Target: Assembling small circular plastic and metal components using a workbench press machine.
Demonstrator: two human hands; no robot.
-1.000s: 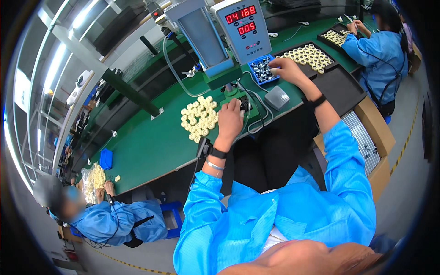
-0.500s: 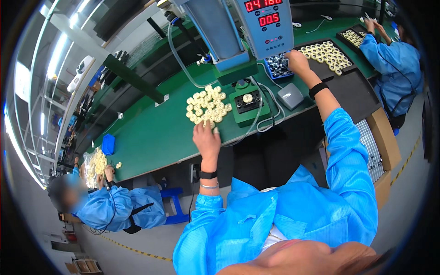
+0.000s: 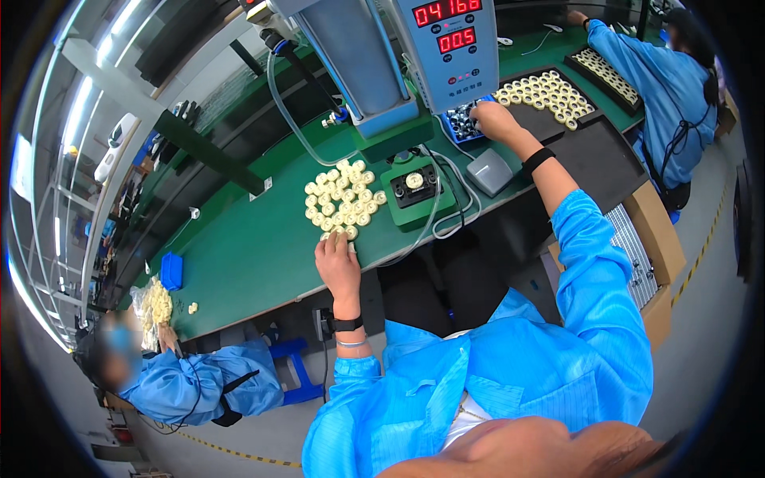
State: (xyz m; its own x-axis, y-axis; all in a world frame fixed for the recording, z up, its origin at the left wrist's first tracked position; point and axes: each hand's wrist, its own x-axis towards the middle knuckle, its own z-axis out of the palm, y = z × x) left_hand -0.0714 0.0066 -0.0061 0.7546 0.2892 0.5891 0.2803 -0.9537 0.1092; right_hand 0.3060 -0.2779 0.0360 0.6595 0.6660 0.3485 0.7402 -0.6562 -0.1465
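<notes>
At the near edge of a cluster of cream round parts (image 3: 343, 195) is my left hand (image 3: 338, 269), its bent fingers closed around one of the nearest parts. My right hand (image 3: 498, 123) reaches into a blue bin (image 3: 470, 137) of small shiny metal parts, fingertips pinched together; what they hold is hidden. Between my hands stands a green press base (image 3: 416, 209) with a black fixture (image 3: 396, 188). A single cream round part (image 3: 414, 181) sits in that fixture, beneath the press cylinder (image 3: 351, 60).
A controller box (image 3: 454, 76) with red digits hangs over the bin. Beside the press lie a grey pedal-like box (image 3: 489, 173) and looped cables (image 3: 470, 213). A black tray (image 3: 570, 123) bears several cream parts at right. Co-workers (image 3: 203, 378) (image 3: 673, 103) sit at both sides.
The whole view has shifted, with bench and press now further left and slightly lower. My right hand has moved deeper over the bin. My left hand stays at the cluster's near edge.
</notes>
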